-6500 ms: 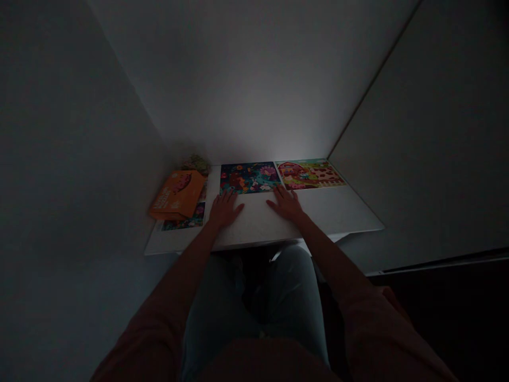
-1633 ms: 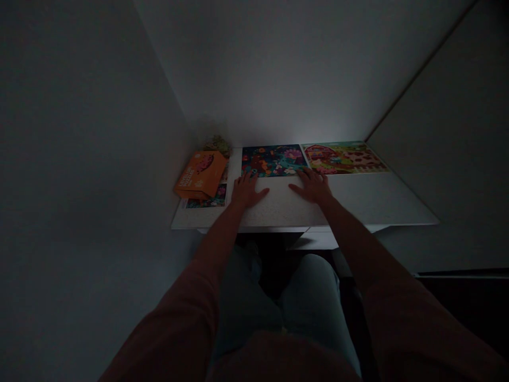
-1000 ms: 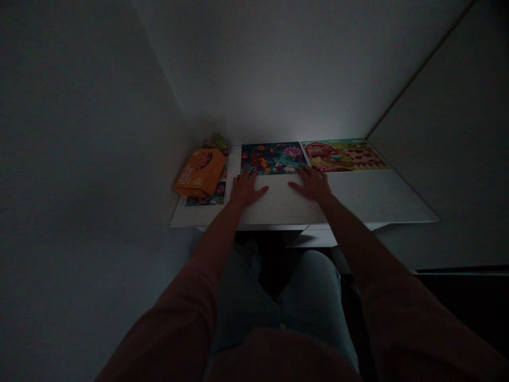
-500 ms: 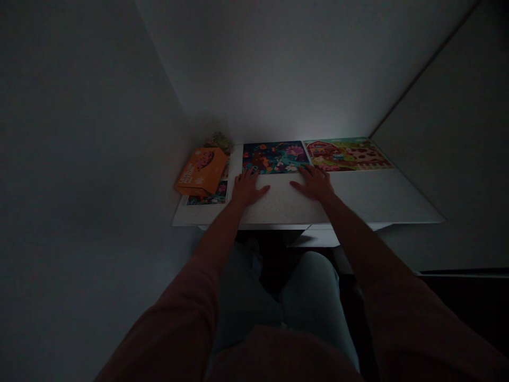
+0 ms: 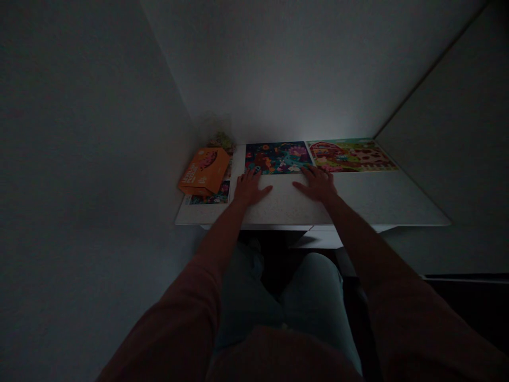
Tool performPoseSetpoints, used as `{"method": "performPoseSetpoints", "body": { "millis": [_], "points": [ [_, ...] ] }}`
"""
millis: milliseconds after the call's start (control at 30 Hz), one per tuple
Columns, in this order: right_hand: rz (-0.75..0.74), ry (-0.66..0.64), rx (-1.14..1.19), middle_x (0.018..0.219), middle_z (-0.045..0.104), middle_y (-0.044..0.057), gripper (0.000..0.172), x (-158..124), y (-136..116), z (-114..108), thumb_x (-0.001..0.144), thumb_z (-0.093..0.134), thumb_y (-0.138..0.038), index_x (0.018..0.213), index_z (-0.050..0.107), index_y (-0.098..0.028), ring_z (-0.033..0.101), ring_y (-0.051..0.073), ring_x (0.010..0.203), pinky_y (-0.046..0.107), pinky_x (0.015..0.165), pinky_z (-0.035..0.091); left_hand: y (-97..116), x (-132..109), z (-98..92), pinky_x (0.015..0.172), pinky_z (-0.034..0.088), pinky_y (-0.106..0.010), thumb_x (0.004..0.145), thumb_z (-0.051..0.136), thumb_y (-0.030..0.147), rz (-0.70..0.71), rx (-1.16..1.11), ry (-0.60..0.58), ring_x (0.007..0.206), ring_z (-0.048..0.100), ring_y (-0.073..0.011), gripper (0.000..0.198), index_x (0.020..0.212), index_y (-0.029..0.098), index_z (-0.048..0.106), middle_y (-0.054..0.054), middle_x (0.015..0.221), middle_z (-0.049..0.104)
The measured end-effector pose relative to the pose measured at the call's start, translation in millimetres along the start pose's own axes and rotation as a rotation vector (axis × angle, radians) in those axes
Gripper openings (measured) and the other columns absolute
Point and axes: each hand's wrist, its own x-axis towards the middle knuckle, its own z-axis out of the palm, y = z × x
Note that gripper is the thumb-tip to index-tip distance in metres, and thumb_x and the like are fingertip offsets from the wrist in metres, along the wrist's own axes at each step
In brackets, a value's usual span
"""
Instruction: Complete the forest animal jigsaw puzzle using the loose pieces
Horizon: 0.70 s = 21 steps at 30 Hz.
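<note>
A dark, colourful puzzle (image 5: 278, 156) with animals and plants lies flat on the white desk (image 5: 282, 207). At its lower left corner rests my left hand (image 5: 248, 188), palm down, fingers spread, the fingertips on the puzzle's edge. My right hand (image 5: 318, 183) lies the same way at the lower right corner, thumb stretched inward, with fingertips over the puzzle's edge and near the farm puzzle (image 5: 353, 155). That second picture, with a red barn and a spotted cow, lies flat just to the right. Neither hand holds anything.
On the desk's left stands an orange puzzle box (image 5: 204, 171), partly over a small printed picture sheet (image 5: 214, 196). Behind the box is a greenish pile (image 5: 222, 141), too dim to make out. Walls close in the back and left. A drawer (image 5: 318, 239) shows below the desk's front edge.
The whole view has shifted slightly, so everything sits a little further right. My hands stay in the same places on the puzzle and desk.
</note>
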Motion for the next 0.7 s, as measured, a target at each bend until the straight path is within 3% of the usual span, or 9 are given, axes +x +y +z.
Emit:
{"method": "performPoseSetpoints", "body": {
  "millis": [467, 700],
  "points": [
    [0.017, -0.001, 0.013, 0.216, 0.036, 0.019, 0.090, -3.9, -2.8, -4.3, 0.133, 0.054, -0.071, 0.208, 0.044, -0.024, 0.035, 0.045, 0.198, 0.074, 0.161, 0.028, -3.8, 2.2, 7.1, 0.166, 0.024, -0.060, 0.119, 0.051, 0.083, 0.012, -0.029, 0.018, 0.204, 0.024, -0.0364, 0.107, 0.203, 0.019, 0.037, -0.014, 0.218, 0.029],
    [0.008, 0.016, 0.014, 0.214, 0.038, 0.024, 0.088, -3.5, -0.1, 1.1, 0.135, 0.056, -0.067, 0.208, 0.044, -0.020, 0.035, 0.046, 0.197, 0.072, 0.161, 0.023, -3.9, 1.9, 8.2, 0.167, 0.025, -0.060, 0.118, 0.049, 0.087, 0.014, -0.029, 0.017, 0.204, 0.024, -0.0366, 0.110, 0.204, 0.020, 0.037, -0.013, 0.218, 0.029]
  ]
}}
